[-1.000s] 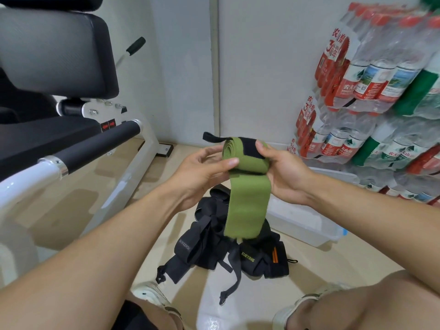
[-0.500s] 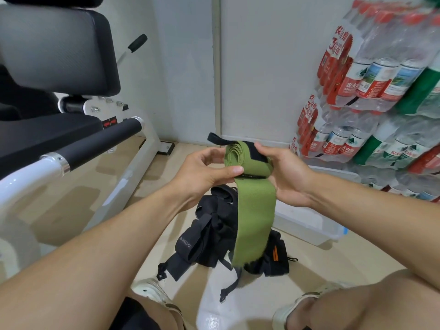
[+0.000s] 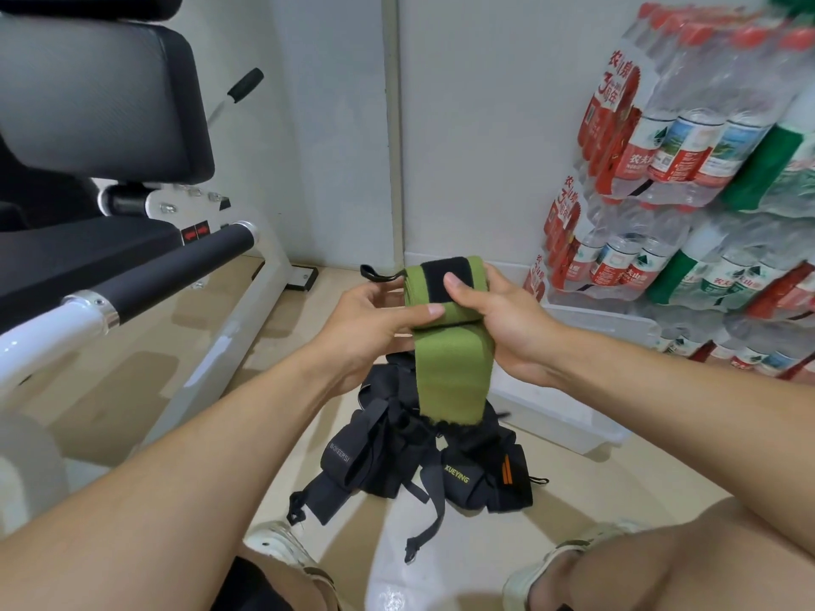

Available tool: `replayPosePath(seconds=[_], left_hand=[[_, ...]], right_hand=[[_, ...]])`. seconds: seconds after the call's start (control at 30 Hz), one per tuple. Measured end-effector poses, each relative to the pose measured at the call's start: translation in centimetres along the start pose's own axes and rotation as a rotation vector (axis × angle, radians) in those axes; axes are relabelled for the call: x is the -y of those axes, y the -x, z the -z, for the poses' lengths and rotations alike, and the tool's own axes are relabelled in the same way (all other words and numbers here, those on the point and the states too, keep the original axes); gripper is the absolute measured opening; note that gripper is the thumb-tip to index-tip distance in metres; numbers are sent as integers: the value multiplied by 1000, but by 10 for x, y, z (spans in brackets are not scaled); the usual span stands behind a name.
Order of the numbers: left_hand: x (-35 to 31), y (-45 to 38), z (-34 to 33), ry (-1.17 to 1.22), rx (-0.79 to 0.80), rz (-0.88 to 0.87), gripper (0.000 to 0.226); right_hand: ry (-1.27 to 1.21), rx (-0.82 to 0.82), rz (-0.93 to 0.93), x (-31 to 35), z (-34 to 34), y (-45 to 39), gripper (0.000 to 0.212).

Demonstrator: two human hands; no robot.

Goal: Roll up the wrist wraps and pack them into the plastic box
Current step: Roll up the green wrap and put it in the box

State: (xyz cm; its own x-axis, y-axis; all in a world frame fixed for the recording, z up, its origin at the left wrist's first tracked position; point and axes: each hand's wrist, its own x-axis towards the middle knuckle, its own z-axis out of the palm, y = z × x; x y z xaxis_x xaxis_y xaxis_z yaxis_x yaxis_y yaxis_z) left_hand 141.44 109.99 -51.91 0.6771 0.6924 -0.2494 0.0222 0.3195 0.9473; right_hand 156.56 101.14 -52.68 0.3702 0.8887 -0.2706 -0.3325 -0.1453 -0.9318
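Soft, light, springy green wrap (image 3: 445, 302), pinched by left hand (image 3: 379, 321) and right hand (image 3: 498, 315); best gripped across the roll.

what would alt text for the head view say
Both hands, left hand and right hand, grip a half-rolled green wrist wrap, its tail hanging down. Below lie black wraps on the floor, beside a plastic box.

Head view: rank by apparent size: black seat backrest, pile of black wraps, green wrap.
1. black seat backrest, though nearness to the camera inflates it
2. pile of black wraps
3. green wrap
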Motion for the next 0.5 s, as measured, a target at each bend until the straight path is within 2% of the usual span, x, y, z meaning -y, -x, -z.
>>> replayPosePath(seconds=[0.27,0.5], left_hand=[[-5,-2,8,-103,13,-7,40],[-8,2,7,-24,26,46,39]], right_hand=[[209,160,-5,10,12,1,65],[161,116,91,5,12,2,52]])
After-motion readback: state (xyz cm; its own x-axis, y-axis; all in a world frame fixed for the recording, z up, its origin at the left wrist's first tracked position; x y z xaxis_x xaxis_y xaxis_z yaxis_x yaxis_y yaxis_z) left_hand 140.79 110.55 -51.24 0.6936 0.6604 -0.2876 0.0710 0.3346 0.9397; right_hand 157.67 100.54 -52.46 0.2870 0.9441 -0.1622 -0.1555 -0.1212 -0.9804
